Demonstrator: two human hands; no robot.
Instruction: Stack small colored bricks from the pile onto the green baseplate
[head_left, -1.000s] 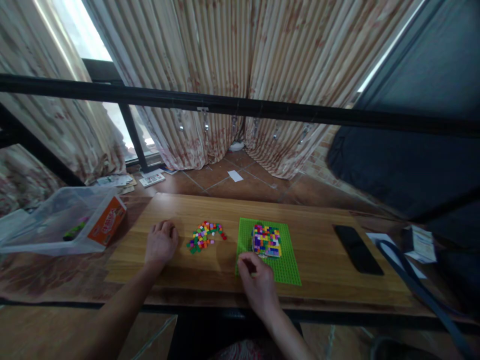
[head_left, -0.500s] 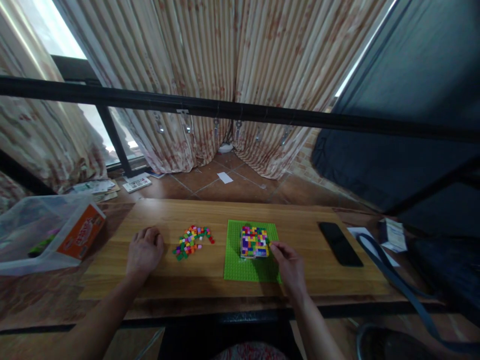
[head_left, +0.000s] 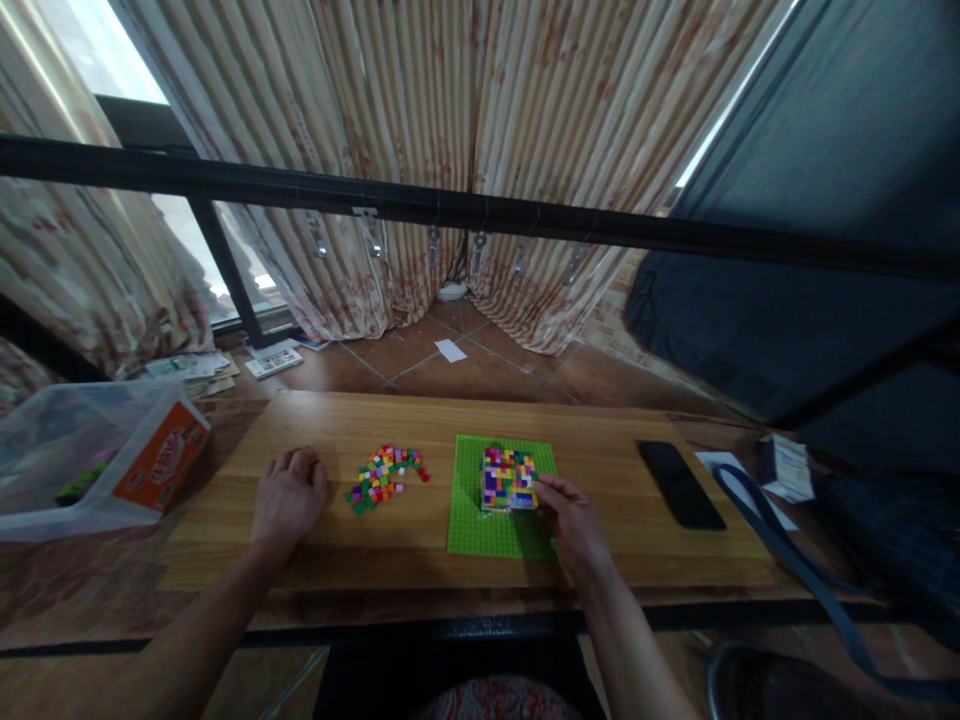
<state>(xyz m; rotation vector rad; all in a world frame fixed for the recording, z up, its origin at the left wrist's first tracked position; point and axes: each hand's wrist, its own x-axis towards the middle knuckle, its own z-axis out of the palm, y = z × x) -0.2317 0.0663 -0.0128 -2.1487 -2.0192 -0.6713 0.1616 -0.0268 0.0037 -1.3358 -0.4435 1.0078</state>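
A green baseplate (head_left: pixel 480 528) lies on a wooden board (head_left: pixel 645 540), with a block of many-coloured small bricks (head_left: pixel 508 477) built on its far half. My right hand (head_left: pixel 574 520) rests at the block's right near corner, fingers pinched against it. A loose pile of small coloured bricks (head_left: pixel 382 476) lies left of the plate. My left hand (head_left: pixel 289 496) lies on the board left of that pile, fingers curled loosely, holding nothing that I can see.
A black phone (head_left: pixel 680 484) lies on the board's right part. A clear plastic box with an orange label (head_left: pixel 97 462) stands at the left. A black rail (head_left: pixel 480 215) crosses the view, curtains behind. A dark strap (head_left: pixel 787 560) and papers (head_left: pixel 786 468) lie at right.
My right hand went from the plate's near left corner to the brick block's right side and now pinches at its corner. The left hand has stayed in place.
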